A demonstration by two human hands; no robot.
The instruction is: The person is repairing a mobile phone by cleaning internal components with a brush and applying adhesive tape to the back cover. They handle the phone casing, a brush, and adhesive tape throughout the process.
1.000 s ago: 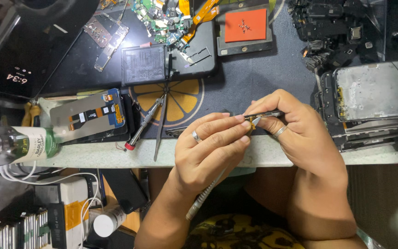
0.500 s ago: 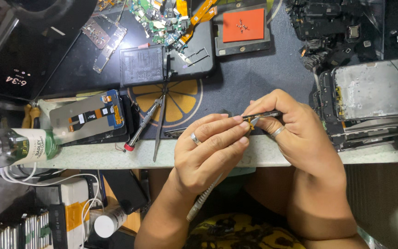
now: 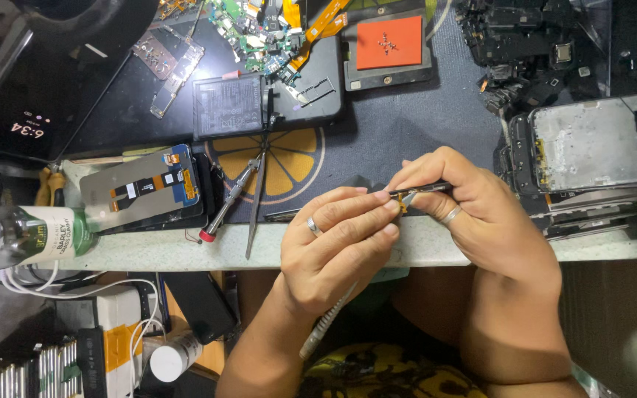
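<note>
Both hands pinched a thin dark part (image 3: 420, 190) over the desk (image 3: 436, 247) edge: left hand (image 3: 337, 247) steadying, right hand (image 3: 481, 214) gripping; fine alignment seemed underway.

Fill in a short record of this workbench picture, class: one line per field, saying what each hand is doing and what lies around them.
setting: repair bench with a dark mat bearing an orange-slice print
left hand: wears a ring; fingertips pinch a small orange part
right hand: wears a ring; grips a thin dark tool at that part
left of hands: screwdriver, tweezers, phone screen lying back up, green bottle
top: battery, circuit boards, orange pad
right: metal phone frame
</note>
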